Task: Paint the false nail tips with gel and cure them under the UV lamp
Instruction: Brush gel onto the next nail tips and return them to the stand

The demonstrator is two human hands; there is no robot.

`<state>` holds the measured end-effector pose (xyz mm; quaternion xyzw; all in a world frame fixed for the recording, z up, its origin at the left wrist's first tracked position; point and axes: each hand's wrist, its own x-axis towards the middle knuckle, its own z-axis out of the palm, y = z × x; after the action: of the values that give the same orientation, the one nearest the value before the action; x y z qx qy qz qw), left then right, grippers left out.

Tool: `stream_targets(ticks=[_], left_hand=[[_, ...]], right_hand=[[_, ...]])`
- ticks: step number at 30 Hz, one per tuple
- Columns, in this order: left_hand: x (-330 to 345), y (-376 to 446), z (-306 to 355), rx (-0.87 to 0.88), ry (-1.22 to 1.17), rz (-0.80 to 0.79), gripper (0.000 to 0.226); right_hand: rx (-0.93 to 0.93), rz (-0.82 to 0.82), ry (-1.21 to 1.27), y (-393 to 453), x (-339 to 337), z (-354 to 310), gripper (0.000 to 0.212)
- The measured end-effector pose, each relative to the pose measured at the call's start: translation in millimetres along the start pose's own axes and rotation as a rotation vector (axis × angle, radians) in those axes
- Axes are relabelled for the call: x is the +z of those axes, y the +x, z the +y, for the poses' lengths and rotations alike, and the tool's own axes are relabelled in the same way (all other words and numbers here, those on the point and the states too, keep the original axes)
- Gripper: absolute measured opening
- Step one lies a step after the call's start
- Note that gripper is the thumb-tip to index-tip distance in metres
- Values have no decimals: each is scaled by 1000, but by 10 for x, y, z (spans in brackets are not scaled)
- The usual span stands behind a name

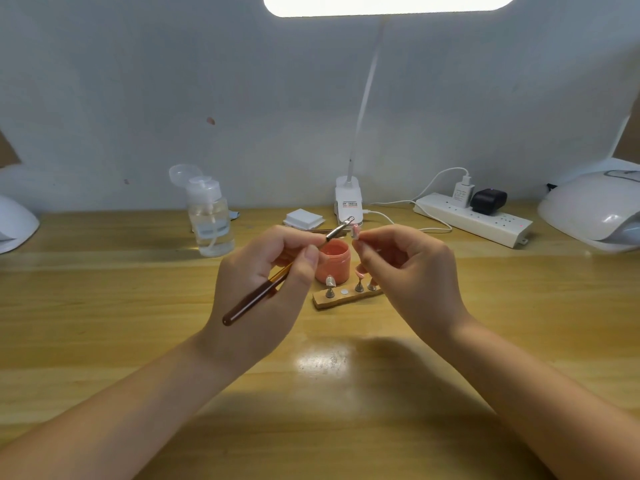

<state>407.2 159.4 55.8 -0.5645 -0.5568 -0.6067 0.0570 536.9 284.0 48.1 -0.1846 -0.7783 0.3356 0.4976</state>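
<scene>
My left hand (263, 271) grips a brown-handled gel brush (256, 296) like a pen, its metal ferrule pointing up and right. The brush tip touches a small pink false nail tip (355, 232) that my right hand (408, 268) pinches between thumb and fingers. Just behind and below the hands stands an open jar of coral gel (334, 259). In front of it lies a wooden holder strip (343, 299) carrying metal stands, with nail tips on three of them. A white UV lamp (592, 209) sits at the far right of the desk.
A clear pump bottle (209, 216) stands at the back left, a white pad stack (303, 218) and a desk lamp base (348, 202) behind the jar. A power strip (474, 216) with plugs and cables lies at the back right. Another white dome (15, 225) is at the left edge.
</scene>
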Motion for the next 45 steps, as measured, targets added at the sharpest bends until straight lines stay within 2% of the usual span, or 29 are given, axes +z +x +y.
stream_targets(ticks=[4, 8, 14, 20, 26, 32, 36, 41, 45], left_hand=[[12, -5, 9, 10, 4, -15, 13], [12, -16, 12, 22, -17, -18, 23], [-10, -20, 52, 53, -37, -20, 14], [23, -1, 47, 11, 6, -36, 11], [-20, -8, 67, 38, -42, -44, 15], [13, 2, 61, -23, -36, -54, 10], [-10, -13, 58, -17, -93, -71, 19], [16, 35, 55, -162, -195, 26, 14], [22, 28, 36, -199, -246, -12, 17]], right_hand=[[5, 7, 5, 0, 0, 2, 11], [21, 16, 17, 4, 3, 3, 10], [28, 14, 0, 5, -8, 14, 11], [-18, 9, -77, 12, -8, 3, 12], [-30, 36, -90, 22, -22, 14, 9], [-30, 19, -82, 21, -22, 15, 11], [7, 25, -19, 16, -16, 10, 9], [25, 11, 43, 12, -1, -5, 11], [37, 9, 50, 16, -4, 4, 10]])
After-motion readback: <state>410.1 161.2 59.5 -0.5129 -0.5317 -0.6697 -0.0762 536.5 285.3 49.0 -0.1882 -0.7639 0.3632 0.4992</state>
